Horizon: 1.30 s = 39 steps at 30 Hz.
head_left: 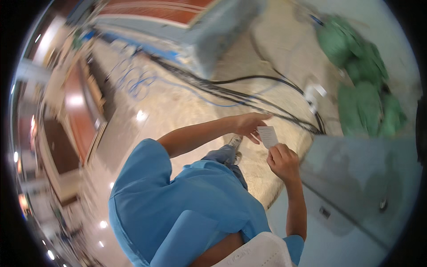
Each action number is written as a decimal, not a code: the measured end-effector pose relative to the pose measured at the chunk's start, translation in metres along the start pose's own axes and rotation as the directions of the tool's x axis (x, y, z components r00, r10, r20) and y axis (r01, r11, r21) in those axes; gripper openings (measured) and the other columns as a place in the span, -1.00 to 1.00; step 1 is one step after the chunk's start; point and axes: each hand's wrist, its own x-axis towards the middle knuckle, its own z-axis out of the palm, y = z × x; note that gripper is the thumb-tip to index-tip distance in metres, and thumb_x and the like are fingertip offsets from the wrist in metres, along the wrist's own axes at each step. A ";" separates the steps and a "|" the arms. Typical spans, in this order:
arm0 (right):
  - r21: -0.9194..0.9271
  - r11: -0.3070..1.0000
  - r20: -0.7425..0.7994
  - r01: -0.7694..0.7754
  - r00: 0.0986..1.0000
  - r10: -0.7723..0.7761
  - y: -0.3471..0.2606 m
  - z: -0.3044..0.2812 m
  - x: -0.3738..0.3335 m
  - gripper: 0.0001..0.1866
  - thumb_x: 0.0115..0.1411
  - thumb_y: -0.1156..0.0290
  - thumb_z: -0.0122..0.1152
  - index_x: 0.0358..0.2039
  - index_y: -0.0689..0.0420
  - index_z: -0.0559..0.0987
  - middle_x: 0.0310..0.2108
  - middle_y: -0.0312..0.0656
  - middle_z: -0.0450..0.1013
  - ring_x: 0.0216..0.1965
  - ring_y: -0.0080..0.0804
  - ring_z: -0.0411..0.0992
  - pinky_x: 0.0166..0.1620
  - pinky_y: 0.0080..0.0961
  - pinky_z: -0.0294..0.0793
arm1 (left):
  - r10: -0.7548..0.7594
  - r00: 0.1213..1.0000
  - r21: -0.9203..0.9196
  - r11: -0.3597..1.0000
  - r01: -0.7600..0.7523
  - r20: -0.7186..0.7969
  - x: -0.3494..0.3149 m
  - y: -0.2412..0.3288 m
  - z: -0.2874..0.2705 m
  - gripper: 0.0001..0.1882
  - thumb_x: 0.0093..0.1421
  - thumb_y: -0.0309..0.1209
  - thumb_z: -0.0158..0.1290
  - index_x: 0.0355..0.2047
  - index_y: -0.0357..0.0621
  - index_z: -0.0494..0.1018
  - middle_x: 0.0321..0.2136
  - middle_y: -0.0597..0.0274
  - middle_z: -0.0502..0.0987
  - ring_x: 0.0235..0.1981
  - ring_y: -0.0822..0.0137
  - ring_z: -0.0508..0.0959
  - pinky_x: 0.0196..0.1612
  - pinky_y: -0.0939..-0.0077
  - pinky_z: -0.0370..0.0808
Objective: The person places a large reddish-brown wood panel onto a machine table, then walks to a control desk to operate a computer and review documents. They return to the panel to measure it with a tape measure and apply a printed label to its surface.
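Observation:
A small white card [267, 136] with faint lines of print is held up in front of my body. My right hand [283, 161] grips its lower edge, fingers curled and closed. At the card's left side is my left hand [250, 126], its thumb and fingers spread apart. Some of those fingertips come close to the card's edge; whether they touch it I cannot tell.
Black cables [249, 101] and a thin blue hose [187, 86] run across the floor ahead. Green sacks or cloth [362, 66] lie at far right. A bluish-grey panel [347, 178] with a small socket stands right. Reddish-brown furniture [80, 98] is at left.

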 end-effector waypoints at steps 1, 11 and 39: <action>0.046 0.993 0.062 0.108 0.992 -0.110 -0.004 0.009 0.010 -0.84 -0.06 0.47 0.31 -0.48 0.09 0.48 -0.48 -0.25 0.33 -0.51 -0.35 0.44 -0.48 -0.39 0.47 | 0.078 0.996 0.034 0.997 -0.076 -0.053 -0.014 -0.004 -0.009 -0.21 0.20 0.33 -0.04 -0.08 -0.25 0.57 -0.19 0.07 0.61 -0.23 0.21 0.62 -0.11 0.34 0.56; 0.731 0.617 0.160 -0.292 0.952 0.262 -0.005 0.129 0.128 -0.73 0.21 0.29 0.34 -0.21 0.21 0.59 -0.37 -0.25 0.48 -0.52 -0.59 0.36 -0.50 -0.60 0.36 | 0.649 0.484 0.493 0.760 -0.423 -0.587 -0.146 0.001 -0.131 -0.80 0.18 -0.38 0.23 -0.24 -0.22 0.62 -0.33 0.27 0.63 -0.27 0.44 0.57 -0.17 0.53 0.47; 0.824 0.085 0.499 -0.560 0.788 0.361 0.264 0.319 0.609 -0.81 0.27 0.39 0.29 -0.40 0.22 0.53 -0.48 -0.44 0.38 -0.45 -0.71 0.23 -0.38 -0.66 0.23 | 0.654 0.112 0.615 0.748 -0.250 -0.749 -0.084 0.409 -0.415 -0.68 0.10 -0.34 0.35 -0.21 -0.25 0.58 -0.36 0.24 0.60 -0.30 0.41 0.59 -0.18 0.46 0.52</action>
